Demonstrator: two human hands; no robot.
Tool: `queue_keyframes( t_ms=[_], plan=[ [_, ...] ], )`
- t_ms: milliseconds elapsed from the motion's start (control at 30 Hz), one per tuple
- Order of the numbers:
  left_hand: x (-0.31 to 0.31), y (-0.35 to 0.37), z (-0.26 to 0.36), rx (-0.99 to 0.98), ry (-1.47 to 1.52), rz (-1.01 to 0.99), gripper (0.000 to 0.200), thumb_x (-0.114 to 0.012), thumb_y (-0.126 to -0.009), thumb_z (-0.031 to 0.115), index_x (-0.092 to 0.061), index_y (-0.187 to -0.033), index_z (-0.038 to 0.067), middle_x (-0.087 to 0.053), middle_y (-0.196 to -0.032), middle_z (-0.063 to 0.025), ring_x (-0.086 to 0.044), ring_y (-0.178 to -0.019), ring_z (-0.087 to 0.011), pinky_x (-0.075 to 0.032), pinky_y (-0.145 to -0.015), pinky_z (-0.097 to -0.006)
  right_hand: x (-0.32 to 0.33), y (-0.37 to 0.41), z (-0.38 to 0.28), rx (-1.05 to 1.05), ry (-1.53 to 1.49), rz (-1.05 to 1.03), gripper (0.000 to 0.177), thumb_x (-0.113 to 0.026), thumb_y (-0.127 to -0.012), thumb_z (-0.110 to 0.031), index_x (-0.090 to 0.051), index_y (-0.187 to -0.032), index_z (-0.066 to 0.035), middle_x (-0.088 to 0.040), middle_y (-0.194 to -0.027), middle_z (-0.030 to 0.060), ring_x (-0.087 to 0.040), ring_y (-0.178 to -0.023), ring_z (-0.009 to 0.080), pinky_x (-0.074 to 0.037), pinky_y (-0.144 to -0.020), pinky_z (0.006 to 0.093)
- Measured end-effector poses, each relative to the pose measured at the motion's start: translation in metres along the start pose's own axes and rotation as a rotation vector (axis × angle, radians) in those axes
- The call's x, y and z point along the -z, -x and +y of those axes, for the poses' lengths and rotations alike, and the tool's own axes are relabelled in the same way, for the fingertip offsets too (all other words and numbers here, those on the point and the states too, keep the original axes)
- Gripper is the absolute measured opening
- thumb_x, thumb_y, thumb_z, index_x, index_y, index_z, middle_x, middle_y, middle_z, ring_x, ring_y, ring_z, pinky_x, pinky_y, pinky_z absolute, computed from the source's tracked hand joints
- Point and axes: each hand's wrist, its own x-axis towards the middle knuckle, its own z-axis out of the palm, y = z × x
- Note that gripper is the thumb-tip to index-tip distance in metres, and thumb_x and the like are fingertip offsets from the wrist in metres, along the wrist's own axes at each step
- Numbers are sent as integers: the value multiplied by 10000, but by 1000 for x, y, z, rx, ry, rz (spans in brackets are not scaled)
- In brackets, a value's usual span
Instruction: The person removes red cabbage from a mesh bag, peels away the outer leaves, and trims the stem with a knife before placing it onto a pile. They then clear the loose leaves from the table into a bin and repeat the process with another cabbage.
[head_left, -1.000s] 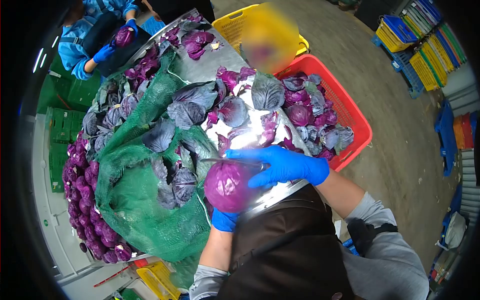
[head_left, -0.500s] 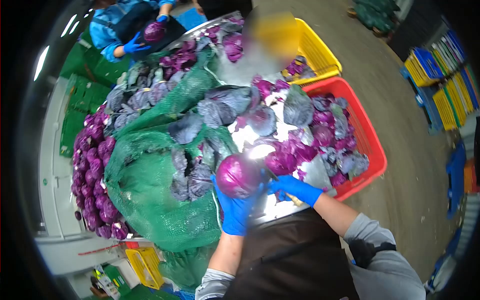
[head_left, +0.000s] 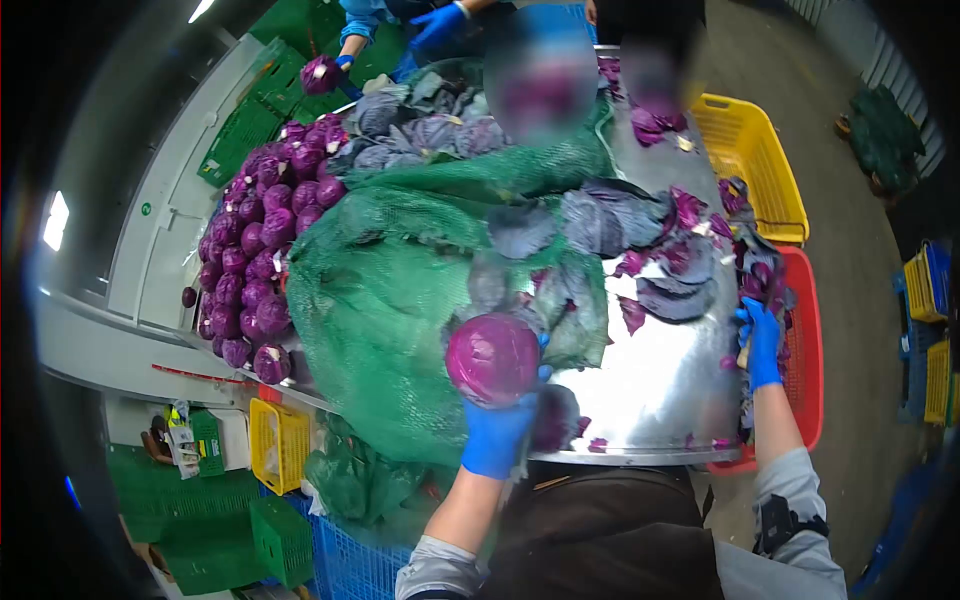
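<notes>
My left hand (head_left: 500, 435) is closed round a round, shiny red cabbage (head_left: 492, 360), holding it from below above the green net (head_left: 390, 330). Over at the table's right edge, my right hand (head_left: 762, 342) has its fingers curled beside loose cabbage leaves (head_left: 762, 275) at the red crate (head_left: 815, 350). A tan end that looks like a knife handle (head_left: 742, 356) pokes out of that hand; the blade cannot be seen. Dark outer leaves (head_left: 600, 220) and purple scraps are scattered on the metal table (head_left: 650, 390).
Many peeled red cabbages (head_left: 255, 240) are heaped at the left. Untrimmed cabbages (head_left: 430, 130) lie at the back. A yellow crate (head_left: 765, 160) adjoins the red one. Across the table, a co-worker's gloved hand (head_left: 437, 28) shows, with a cabbage (head_left: 320, 75) at the other hand.
My right hand has moved away from the cabbage to the red crate at the right. Leaves heaped by that crate have shifted off the table's middle. My left hand still holds the cabbage.
</notes>
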Motion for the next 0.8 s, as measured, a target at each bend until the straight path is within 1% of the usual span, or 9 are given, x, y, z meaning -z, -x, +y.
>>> queue_keyframes(
  t_ms=[67, 133, 200, 233, 300, 400, 533, 733, 800],
  plan=[
    [24, -8, 20, -32, 154, -153, 459, -348, -948, 305, -402, -1323, 46, -448, -1338, -177, -451, -1213, -301, -421, -976, -447, -31, 48, -1, 117, 42, 11, 225, -651, -807, -328, -615, -831, -107, -607, -643, 42, -403, -359, 84, -297, -322, 237],
    [52, -21, 44, -176, -20, -184, 476, -355, -945, 312, -379, -1343, 53, -410, -1376, -184, -401, -1266, -329, -399, -998, -480, -50, 72, 32, -36, 168, -136, 228, -643, -811, -339, -614, -811, -113, -587, -606, 45, -395, -345, 102, -301, -320, 249],
    [93, -36, 75, 30, 685, -110, 590, -425, -898, 479, -367, -1336, 89, -438, -1342, -184, -434, -1237, -349, -392, -968, -584, -71, 96, 72, -391, -4, -214, 228, -631, -812, -341, -617, -829, -114, -582, -600, 53, -404, -346, 124, -313, -322, 265],
    [109, -41, 97, -30, 522, -23, 643, -337, -883, 583, -395, -1326, 121, -451, -1338, -154, -435, -1233, -355, -357, -972, -626, -85, 107, 87, -388, -78, -189, 226, -624, -811, -338, -615, -851, -115, -585, -606, 58, -422, -360, 139, -329, -332, 279],
    [143, -52, 150, -121, 653, -4, 621, -354, -888, 560, -395, -1337, 133, -451, -1341, -152, -436, -1230, -361, -387, -961, -595, -87, 100, 128, -377, -114, -189, 289, -610, -816, -333, -613, -987, -101, -616, -656, 77, -455, -400, 143, -343, -348, 281],
    [242, -85, 209, -207, 616, 16, 641, -402, -860, 598, -402, -1348, 182, -468, -1330, -119, -451, -1209, -372, -414, -918, -611, -111, 118, 130, -230, 159, 14, 280, -565, -857, -347, -644, -908, -84, -586, -599, 49, -432, -384, 117, -319, -347, 258],
    [357, -129, 272, -371, 608, 406, 744, -485, -788, 660, -361, -1374, 220, -383, -1397, -100, -390, -1247, -369, -406, -924, -609, -111, 115, 140, -24, 203, 87, 278, -555, -855, -317, -641, -844, -53, -540, -526, 68, -373, -323, 117, -282, -312, 270],
    [479, -186, 349, -450, 885, 617, 779, -491, -774, 672, -313, -1401, 247, -283, -1450, -94, -322, -1278, -387, -409, -932, -607, -91, 94, 144, -69, 346, 146, 298, -512, -881, -325, -621, -821, -54, -551, -561, 59, -440, -409, 136, -346, -381, 293],
    [504, -204, 369, -604, 792, 582, 765, -466, -786, 677, -303, -1408, 262, -268, -1460, -86, -296, -1297, -386, -405, -938, -609, -146, 148, 100, -92, 316, 152, 208, -520, -885, -290, -572, -765, -129, -498, -548, 9, -410, -405, 111, -305, -369, 271]
  ],
)
